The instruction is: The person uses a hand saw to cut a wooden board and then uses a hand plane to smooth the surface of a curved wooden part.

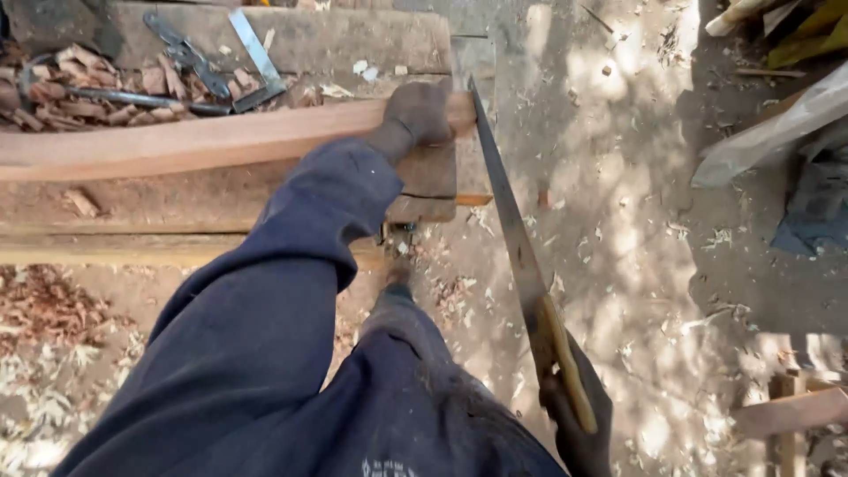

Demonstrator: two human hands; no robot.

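Right now you're mid-crosscut: left hand pins the reddish plank on the counter, right hand closed around the handsaw handle. Blade meets the plank's end; next stroke probably needs steady pressure.

I had only one view, from the camera worn on the head. It looked steeply down and a little forward, over the dark sleeve in the foreground, onto the counter across the upper left and the dirt ground on the right. It sat close: the sleeve filled much of the lower left, and the frame cut the counter's left end. No second view shared the scene.
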